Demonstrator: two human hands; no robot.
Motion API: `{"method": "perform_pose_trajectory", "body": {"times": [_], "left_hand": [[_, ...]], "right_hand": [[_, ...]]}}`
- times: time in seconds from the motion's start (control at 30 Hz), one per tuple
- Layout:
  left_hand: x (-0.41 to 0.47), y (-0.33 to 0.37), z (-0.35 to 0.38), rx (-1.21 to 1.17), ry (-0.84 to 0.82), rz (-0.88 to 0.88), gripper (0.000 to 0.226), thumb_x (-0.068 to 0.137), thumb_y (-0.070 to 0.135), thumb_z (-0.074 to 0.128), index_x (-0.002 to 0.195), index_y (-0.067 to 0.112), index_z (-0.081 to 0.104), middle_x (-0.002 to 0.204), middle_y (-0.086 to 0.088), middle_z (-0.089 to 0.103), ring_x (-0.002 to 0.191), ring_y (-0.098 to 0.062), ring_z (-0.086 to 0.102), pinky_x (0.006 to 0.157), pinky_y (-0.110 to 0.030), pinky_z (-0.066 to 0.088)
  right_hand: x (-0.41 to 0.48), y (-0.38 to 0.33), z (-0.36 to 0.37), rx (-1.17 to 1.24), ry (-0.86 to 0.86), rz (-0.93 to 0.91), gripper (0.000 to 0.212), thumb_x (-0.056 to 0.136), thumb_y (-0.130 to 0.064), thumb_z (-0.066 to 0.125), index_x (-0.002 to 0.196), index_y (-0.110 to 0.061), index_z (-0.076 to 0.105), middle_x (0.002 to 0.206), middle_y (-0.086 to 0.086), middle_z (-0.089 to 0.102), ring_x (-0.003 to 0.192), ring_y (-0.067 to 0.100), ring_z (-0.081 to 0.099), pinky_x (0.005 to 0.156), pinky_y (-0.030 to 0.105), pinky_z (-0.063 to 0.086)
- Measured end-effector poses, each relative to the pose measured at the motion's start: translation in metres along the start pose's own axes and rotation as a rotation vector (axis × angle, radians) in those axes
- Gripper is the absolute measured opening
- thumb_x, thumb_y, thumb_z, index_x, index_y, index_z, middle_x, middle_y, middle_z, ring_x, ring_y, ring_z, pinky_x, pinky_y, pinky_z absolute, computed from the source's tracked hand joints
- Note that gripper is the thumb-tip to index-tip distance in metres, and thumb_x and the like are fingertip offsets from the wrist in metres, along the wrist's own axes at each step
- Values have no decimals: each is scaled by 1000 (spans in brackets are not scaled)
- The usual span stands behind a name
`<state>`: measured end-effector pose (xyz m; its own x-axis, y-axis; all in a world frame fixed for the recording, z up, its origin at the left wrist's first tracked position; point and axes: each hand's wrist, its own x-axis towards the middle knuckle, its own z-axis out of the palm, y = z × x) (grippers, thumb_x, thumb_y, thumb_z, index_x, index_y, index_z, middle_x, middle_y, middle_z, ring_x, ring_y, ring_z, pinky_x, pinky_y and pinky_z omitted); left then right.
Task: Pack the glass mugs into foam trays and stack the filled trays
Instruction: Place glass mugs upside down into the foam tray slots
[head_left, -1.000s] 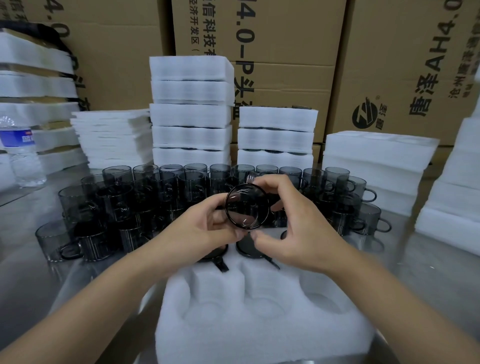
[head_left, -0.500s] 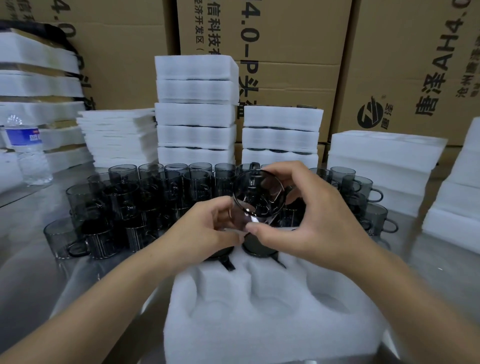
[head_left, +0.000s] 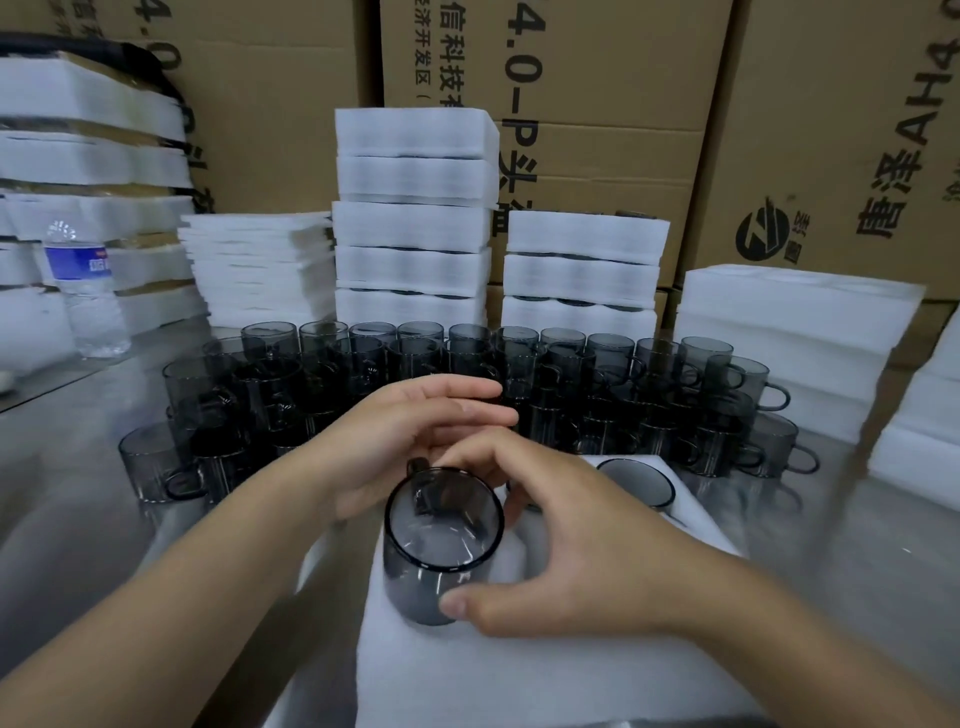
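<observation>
The right hand (head_left: 587, 540) holds a dark glass mug (head_left: 421, 582) in the lower middle of the frame. Its thumb is on the near wall and its fingers curl over the far side. The mug stands mouth up on the white foam tray (head_left: 519, 675). It is hard to tell if its bottom is down in a hole yet. The left hand (head_left: 405, 441) is just behind the mug, with loose, straight fingers, holding nothing.

If the mug lands on a raised bit of foam and not in a hole, it may tip when the hand lets go. The glass looks smooth, so a weak hold might slip. Another mug (head_left: 636, 483) sits in the tray to the right, and a bump there could chip both. The crowd of loose mugs (head_left: 322, 384) on the counter (head_left: 62, 519) is close behind the left hand. A fast swing could knock one over.
</observation>
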<state>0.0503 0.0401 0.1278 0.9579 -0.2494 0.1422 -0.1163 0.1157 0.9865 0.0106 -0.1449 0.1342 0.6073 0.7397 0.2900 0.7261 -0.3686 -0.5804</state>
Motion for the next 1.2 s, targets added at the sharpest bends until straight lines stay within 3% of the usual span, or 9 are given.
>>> {"method": "perform_pose_trajectory", "body": {"times": [0.2,0.27,0.37,0.47,0.6,0.87,1.07,1.2], "left_hand": [[-9,14,-21,360,-240,-24,46,83,23,62,127,23,52,124,4,65,117,-14,60,92,-22,49],[-14,18,-28,429,-323,-47,63,77,31,71,134,26,44,133,8,59,126,-11,52,102,-24,43],[-22,24,-35,471,-436,-78,101,59,54,83,142,25,34,145,3,48,135,-11,42,111,-34,36],[-26,26,-38,481,-512,-83,114,55,55,85,146,18,26,151,-5,38,140,-16,33,117,-43,23],[-26,27,-37,540,-534,-107,113,55,53,85,145,19,26,151,2,37,140,-9,32,118,-37,23],[-26,26,-40,576,-541,-123,103,60,50,84,143,22,31,148,9,42,138,-7,34,116,-34,28],[-27,26,-41,591,-545,-128,98,61,49,83,142,22,34,146,11,44,138,-7,35,114,-31,29],[-27,25,-42,599,-545,-133,91,63,29,81,140,21,35,145,10,45,137,-6,36,114,-29,29]], "right_hand": [[-2,-1,-2,-7,-107,20,57,67,-49,72,114,-51,40,116,-28,47,113,-4,45,93,27,43],[-1,-1,-2,1,-113,31,57,68,-47,73,116,-51,41,117,-28,48,113,-5,46,93,27,44],[-1,-1,-3,29,-127,39,56,69,-45,73,116,-50,43,116,-30,50,112,-8,47,91,22,43],[-2,-1,-3,52,-130,43,56,68,-43,74,115,-48,45,114,-29,53,111,-6,49,93,24,42],[0,0,-5,46,-133,49,57,66,-44,73,115,-48,45,114,-23,56,111,2,52,96,35,44],[1,3,-4,50,-161,92,54,64,-52,70,112,-47,46,112,-22,57,109,0,53,96,36,45],[1,4,-4,71,-181,108,52,67,-47,73,113,-45,48,111,-19,58,108,-1,53,97,36,44],[2,5,-4,78,-178,103,51,65,-47,73,111,-43,51,111,-17,59,108,1,54,96,37,45]]}}
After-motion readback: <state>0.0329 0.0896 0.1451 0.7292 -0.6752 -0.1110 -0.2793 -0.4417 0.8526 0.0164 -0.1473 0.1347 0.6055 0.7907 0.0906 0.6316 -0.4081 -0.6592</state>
